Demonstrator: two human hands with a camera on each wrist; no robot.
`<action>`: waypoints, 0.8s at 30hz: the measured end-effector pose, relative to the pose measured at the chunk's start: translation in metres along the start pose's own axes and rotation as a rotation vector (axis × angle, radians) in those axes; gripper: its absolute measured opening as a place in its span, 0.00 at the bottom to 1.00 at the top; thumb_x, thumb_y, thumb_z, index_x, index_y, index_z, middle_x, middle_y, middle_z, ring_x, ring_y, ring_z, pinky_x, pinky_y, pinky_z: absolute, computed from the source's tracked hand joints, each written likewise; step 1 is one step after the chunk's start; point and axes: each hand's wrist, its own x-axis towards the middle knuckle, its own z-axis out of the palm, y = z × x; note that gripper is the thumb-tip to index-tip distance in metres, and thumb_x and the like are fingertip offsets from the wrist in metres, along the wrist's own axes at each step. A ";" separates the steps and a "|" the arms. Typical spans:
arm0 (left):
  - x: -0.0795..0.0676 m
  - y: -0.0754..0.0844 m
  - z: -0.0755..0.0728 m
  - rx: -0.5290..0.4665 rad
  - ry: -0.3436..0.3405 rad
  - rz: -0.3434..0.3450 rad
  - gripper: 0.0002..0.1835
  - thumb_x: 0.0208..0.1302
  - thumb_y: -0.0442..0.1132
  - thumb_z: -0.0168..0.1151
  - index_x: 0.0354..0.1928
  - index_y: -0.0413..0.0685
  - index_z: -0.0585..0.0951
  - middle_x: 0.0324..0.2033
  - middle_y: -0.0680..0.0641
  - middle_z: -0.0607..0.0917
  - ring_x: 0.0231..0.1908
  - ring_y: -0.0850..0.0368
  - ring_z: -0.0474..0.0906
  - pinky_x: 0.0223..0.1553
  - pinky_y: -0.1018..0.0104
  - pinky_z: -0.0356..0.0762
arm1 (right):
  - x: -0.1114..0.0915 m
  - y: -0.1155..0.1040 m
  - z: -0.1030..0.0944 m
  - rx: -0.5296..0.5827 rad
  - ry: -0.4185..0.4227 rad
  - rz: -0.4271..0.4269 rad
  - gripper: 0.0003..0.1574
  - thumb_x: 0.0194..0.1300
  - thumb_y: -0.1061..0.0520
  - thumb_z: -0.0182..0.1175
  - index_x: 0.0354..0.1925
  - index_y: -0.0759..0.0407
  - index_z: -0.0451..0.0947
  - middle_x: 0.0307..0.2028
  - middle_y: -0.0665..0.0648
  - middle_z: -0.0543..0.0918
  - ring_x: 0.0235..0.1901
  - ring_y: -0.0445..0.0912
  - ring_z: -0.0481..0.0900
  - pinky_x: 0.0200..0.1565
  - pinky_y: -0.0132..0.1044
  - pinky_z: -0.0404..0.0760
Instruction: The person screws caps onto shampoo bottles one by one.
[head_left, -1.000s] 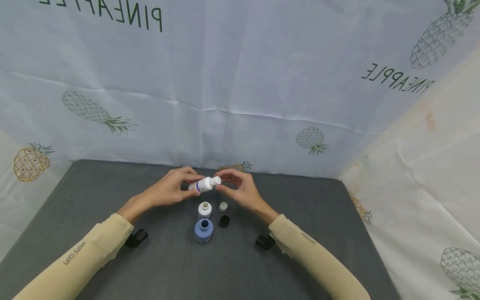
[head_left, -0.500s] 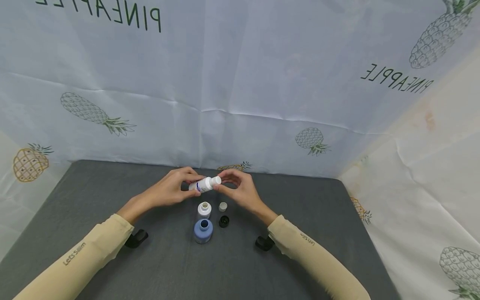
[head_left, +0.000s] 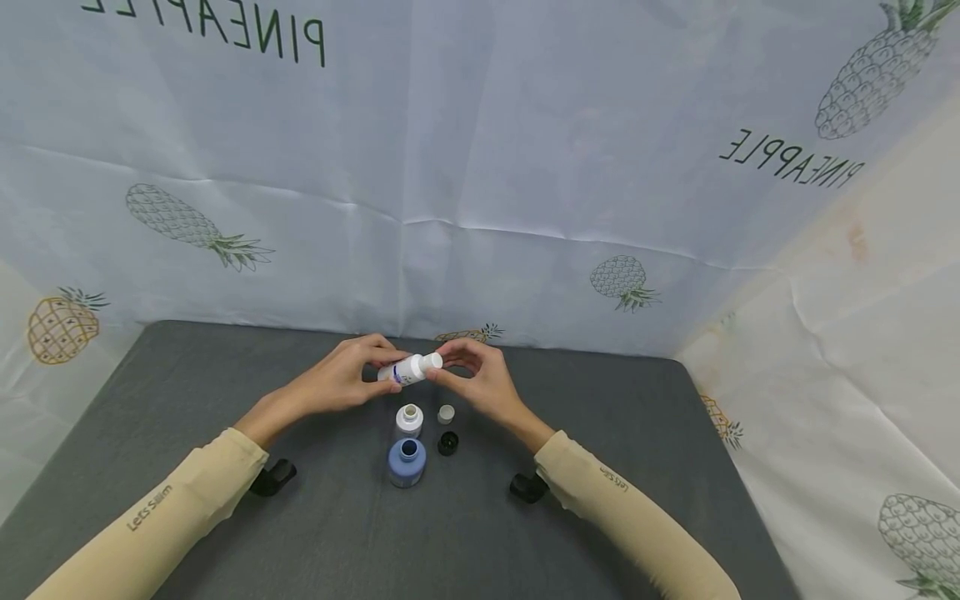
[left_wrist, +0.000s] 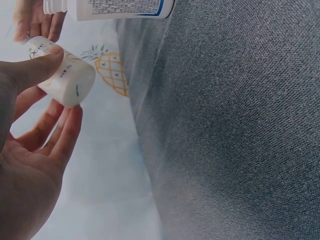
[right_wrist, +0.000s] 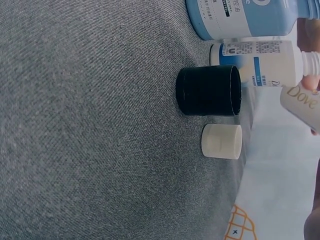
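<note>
My left hand (head_left: 337, 379) holds a small white Dove bottle (head_left: 405, 370) above the table, tilted with its top toward the right. In the left wrist view the thumb lies over the bottle's side (left_wrist: 67, 75) and fingertips support it from below. At the other end, my right hand (head_left: 486, 382) pinches the white cap (head_left: 431, 361) between thumb and fingers. Below the hands stands an uncapped white bottle (head_left: 409, 421), and nearer me an uncapped blue bottle (head_left: 407, 463). To their right sit a small white cap (head_left: 446, 414) and a black cap (head_left: 447, 443).
A dark grey cloth covers the table (head_left: 315, 533). Behind it hangs a pale curtain (head_left: 510, 167) with pineapple prints, meeting the table's back edge. A black device (head_left: 274, 477) shows below the left wrist and another black device (head_left: 528, 487) below the right.
My right thumb and fingers have shifted slightly left along the held bottle's cap. My left hand and the standing bottles and loose caps stay in place.
</note>
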 end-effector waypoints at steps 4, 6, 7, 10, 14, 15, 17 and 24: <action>0.000 -0.001 0.000 -0.003 -0.001 -0.003 0.25 0.66 0.36 0.79 0.64 0.39 0.87 0.48 0.44 0.88 0.42 0.59 0.81 0.39 0.63 0.81 | 0.000 0.000 0.000 -0.001 -0.006 0.005 0.19 0.67 0.67 0.74 0.55 0.68 0.84 0.54 0.68 0.87 0.49 0.36 0.87 0.63 0.57 0.88; 0.000 -0.002 0.000 -0.005 0.001 -0.003 0.25 0.66 0.36 0.79 0.64 0.39 0.87 0.48 0.44 0.89 0.42 0.58 0.81 0.40 0.61 0.82 | 0.000 -0.001 -0.001 -0.003 -0.017 -0.001 0.21 0.67 0.67 0.74 0.57 0.67 0.83 0.56 0.68 0.88 0.52 0.42 0.89 0.65 0.53 0.88; 0.000 -0.002 0.000 -0.006 0.002 -0.003 0.25 0.66 0.36 0.79 0.64 0.39 0.87 0.48 0.45 0.89 0.42 0.58 0.81 0.40 0.61 0.82 | 0.000 -0.001 -0.002 -0.002 -0.025 -0.007 0.23 0.67 0.68 0.74 0.58 0.67 0.83 0.57 0.68 0.87 0.54 0.46 0.89 0.66 0.52 0.88; 0.000 -0.002 0.000 -0.008 0.004 0.001 0.25 0.65 0.35 0.79 0.64 0.39 0.87 0.48 0.45 0.89 0.42 0.58 0.81 0.41 0.59 0.83 | 0.000 -0.002 -0.004 0.010 -0.063 -0.040 0.28 0.66 0.69 0.74 0.63 0.67 0.81 0.61 0.70 0.86 0.61 0.57 0.87 0.69 0.45 0.85; 0.000 -0.002 0.000 -0.015 -0.001 0.004 0.25 0.64 0.35 0.79 0.63 0.40 0.87 0.48 0.46 0.89 0.43 0.59 0.81 0.42 0.56 0.85 | 0.002 -0.004 -0.008 0.036 -0.129 -0.100 0.30 0.68 0.71 0.72 0.66 0.68 0.79 0.64 0.75 0.83 0.66 0.63 0.83 0.71 0.42 0.83; 0.000 -0.002 0.000 -0.017 -0.002 0.004 0.25 0.64 0.35 0.80 0.63 0.40 0.88 0.48 0.46 0.89 0.43 0.59 0.81 0.42 0.55 0.85 | 0.002 -0.004 -0.009 0.039 -0.144 -0.111 0.30 0.68 0.72 0.71 0.66 0.69 0.79 0.64 0.76 0.82 0.66 0.63 0.83 0.72 0.42 0.83; 0.000 -0.002 0.000 -0.019 -0.004 0.003 0.25 0.64 0.34 0.80 0.63 0.40 0.88 0.48 0.46 0.89 0.43 0.59 0.81 0.42 0.55 0.85 | 0.004 -0.005 -0.011 0.036 -0.165 -0.125 0.28 0.69 0.72 0.70 0.66 0.69 0.80 0.63 0.75 0.83 0.66 0.62 0.84 0.71 0.42 0.84; 0.000 -0.003 0.001 -0.014 -0.002 0.008 0.25 0.64 0.34 0.79 0.63 0.40 0.87 0.48 0.46 0.88 0.43 0.59 0.81 0.42 0.54 0.85 | 0.005 -0.004 -0.012 0.025 -0.181 -0.109 0.23 0.68 0.71 0.71 0.61 0.68 0.84 0.59 0.70 0.87 0.61 0.56 0.88 0.68 0.41 0.86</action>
